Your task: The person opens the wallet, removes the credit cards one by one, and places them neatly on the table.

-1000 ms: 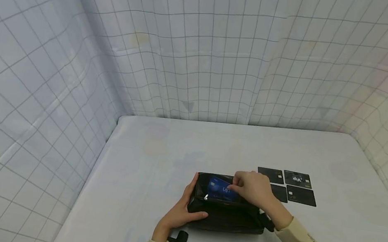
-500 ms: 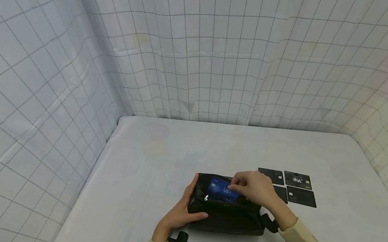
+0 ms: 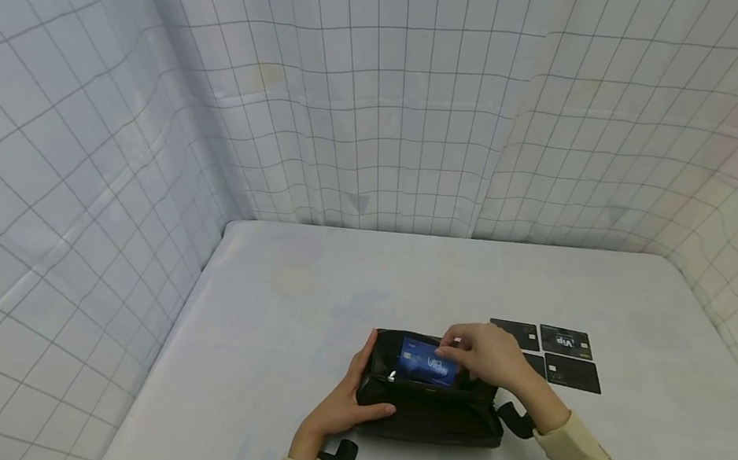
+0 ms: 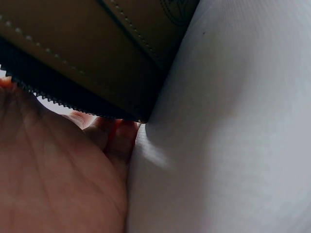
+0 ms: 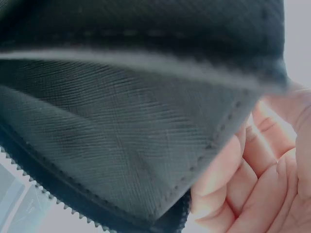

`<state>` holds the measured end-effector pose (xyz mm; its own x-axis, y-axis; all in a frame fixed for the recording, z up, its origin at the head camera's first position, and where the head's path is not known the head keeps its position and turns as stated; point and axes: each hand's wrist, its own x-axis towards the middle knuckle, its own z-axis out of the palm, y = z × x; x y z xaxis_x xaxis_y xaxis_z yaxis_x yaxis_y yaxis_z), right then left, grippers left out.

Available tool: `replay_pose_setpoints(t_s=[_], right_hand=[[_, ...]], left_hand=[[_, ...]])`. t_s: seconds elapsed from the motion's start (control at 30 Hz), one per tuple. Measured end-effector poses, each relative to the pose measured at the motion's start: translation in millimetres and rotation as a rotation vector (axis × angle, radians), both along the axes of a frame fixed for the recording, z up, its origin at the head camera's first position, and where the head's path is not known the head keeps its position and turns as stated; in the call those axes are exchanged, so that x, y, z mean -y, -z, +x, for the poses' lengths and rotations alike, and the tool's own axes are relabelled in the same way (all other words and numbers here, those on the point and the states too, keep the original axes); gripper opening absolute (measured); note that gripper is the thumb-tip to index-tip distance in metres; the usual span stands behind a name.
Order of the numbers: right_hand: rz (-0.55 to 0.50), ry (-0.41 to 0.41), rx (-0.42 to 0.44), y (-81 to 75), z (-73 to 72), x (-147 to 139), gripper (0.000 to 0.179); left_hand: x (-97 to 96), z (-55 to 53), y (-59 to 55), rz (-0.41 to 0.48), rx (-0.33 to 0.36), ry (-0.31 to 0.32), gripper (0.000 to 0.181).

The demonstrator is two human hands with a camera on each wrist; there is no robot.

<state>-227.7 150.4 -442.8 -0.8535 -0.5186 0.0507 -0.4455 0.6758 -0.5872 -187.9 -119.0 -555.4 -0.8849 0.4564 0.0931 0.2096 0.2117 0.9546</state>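
Note:
A black zip wallet (image 3: 430, 418) lies spread on the white table, its pocket facing up. My left hand (image 3: 343, 399) holds its left end, thumb across the front and fingers along the far side. In the left wrist view the stitched outer face of the wallet (image 4: 97, 58) and its zip teeth are beside the palm (image 4: 63, 160). A blue VIP card (image 3: 424, 361) sits at the wallet's inner pocket. My right hand (image 3: 486, 353) pinches its right end between thumb and forefinger. The right wrist view shows the wallet's folded inner side (image 5: 121, 131) beside curled fingers (image 5: 218, 184); the card is hidden there.
Several black cards lie in two rows right of the wallet, among them one marked Vip (image 3: 565, 341) and another below it (image 3: 573, 373). My right hand partly covers one. White grid-patterned curtains (image 3: 387, 106) stand around the table (image 3: 305, 276).
The blue card has turned a little straighter and shifted slightly right. My right wrist has moved slightly rightward, still pinching the card. My left hand and the wallet have stayed in place.

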Motion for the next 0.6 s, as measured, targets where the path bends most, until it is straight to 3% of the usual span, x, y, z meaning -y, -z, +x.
replay_pose_setpoints(t_s=[0.17, 0.4, 0.6], right_hand=[[-0.002, -0.026, 0.015, 0.7, -1.9, -2.4, 0.012], [-0.018, -0.046, 0.124, 1.7, -6.6, -6.7, 0.012], [-0.037, -0.07, 0.144, 3.2, -7.5, -10.4, 0.019]], left_hand=[[-0.1, -0.3, 0.0, 0.003, -0.007, 0.0, 0.109], [0.3, -0.6, 0.3, -0.009, -0.013, -0.007, 0.109], [0.2, -0.8, -0.1, 0.007, -0.014, 0.005, 0.109]])
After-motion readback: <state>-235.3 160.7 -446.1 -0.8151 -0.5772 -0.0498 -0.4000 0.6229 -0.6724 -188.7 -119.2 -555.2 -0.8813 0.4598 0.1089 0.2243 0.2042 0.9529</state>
